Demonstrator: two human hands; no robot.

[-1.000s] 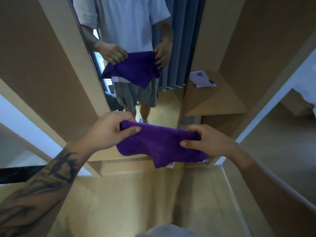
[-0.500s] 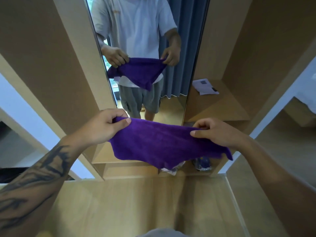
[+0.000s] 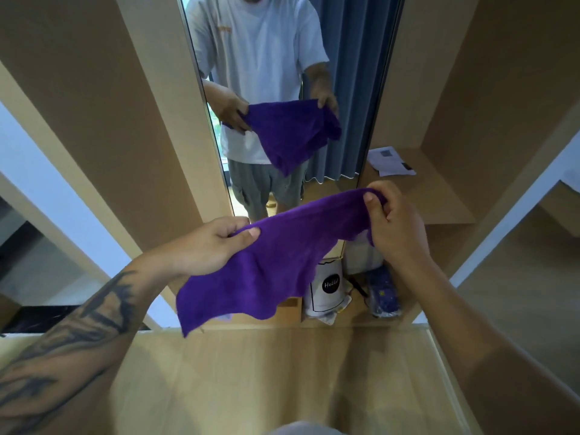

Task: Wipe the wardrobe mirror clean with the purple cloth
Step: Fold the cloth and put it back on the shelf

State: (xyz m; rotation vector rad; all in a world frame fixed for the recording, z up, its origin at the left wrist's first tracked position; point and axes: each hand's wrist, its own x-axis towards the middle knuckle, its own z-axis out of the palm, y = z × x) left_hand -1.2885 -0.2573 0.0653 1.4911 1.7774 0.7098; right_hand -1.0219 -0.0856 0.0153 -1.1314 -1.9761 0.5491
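The purple cloth hangs spread between both hands, in front of the lower end of the tall wardrobe mirror. My left hand pinches its left edge between thumb and fingers. Higher up, my right hand grips the cloth's right corner. The cloth does not touch the glass. The mirror reflects a person in a white shirt holding the same cloth, and a blue curtain.
Wooden wardrobe panels flank the mirror. A shelf at right carries white papers. Below it, at floor level, stand a white bag with a black round label and a blue patterned package. Light wood floor lies underfoot.
The cloth has been unfolded and spread wider. My right hand rose and turned, lifting its corner. My view has tilted up, showing more of the mirror.
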